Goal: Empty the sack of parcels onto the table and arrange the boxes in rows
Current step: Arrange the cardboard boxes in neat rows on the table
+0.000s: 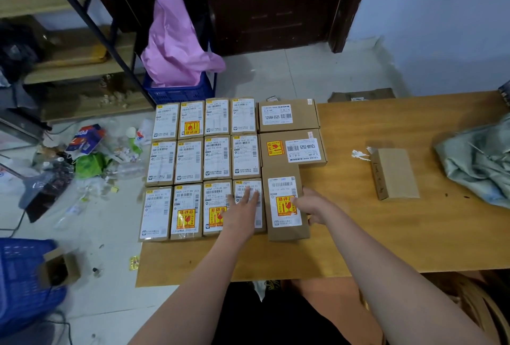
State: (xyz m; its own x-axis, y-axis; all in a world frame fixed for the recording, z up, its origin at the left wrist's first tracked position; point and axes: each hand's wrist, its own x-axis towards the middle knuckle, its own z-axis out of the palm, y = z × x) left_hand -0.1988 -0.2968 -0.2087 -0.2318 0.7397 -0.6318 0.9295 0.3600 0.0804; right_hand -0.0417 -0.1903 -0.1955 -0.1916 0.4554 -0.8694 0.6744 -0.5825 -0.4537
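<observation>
Right hand (310,205) gripping box (285,206), left hand (244,206) flat beside

Left hand (242,208) covered most of the label on the near-row fourth box (249,205). Small print on the box labels was too small to read. Sack (477,162) was cut off by the right edge, blue crate (19,275) by the left. Lone box (394,173) showed no label.

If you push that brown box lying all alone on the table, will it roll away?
Probably not: the lone box has flat sides, so it should slide on the smooth table. It looks like stiff cardboard, likely keeping its shape. Weight can't be judged.
</observation>
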